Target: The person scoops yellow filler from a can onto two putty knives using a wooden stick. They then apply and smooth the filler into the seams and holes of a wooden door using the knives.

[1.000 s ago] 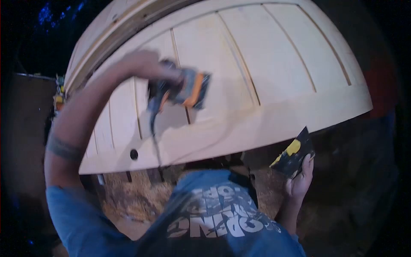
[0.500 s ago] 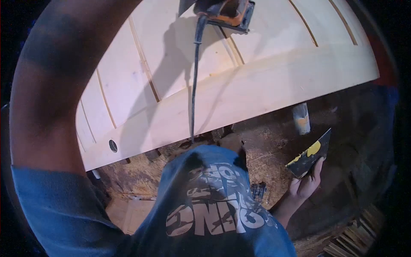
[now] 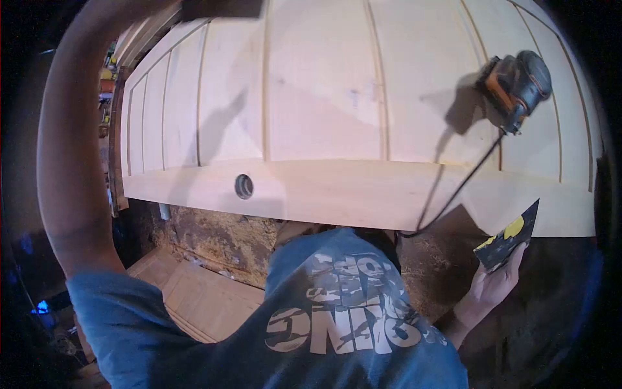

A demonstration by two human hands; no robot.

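Observation:
My right hand (image 3: pixel 495 285) is closed on a dark putty knife (image 3: pixel 497 251) with a wide, flat blade. A lump of yellow putty (image 3: pixel 514 226) lies on that blade, which is near the front edge of a pale wooden panel (image 3: pixel 324 185). My left arm reaches up over the panel's left side. Only a little of my left hand (image 3: pixel 167 6) shows at the top edge, its fingers out of sight. A dark flat blade (image 3: pixel 221 8) sticks out from it. Vertical grooves run across the panel, and a round hole (image 3: pixel 243 187) pierces its front rail.
An orange and black sander (image 3: pixel 517 84) rests on the panel at the right, its cord (image 3: pixel 463 188) trailing over the front edge towards my body. Flat wooden boards (image 3: pixel 207 292) lie low on the left. Small coloured items (image 3: pixel 105 87) stand beyond the panel's left end.
My view has shifted, so the sander now appears farther right and more of the panel shows. The dark blade by my left hand appears farther left. My right hand keeps hold of the putty knife.

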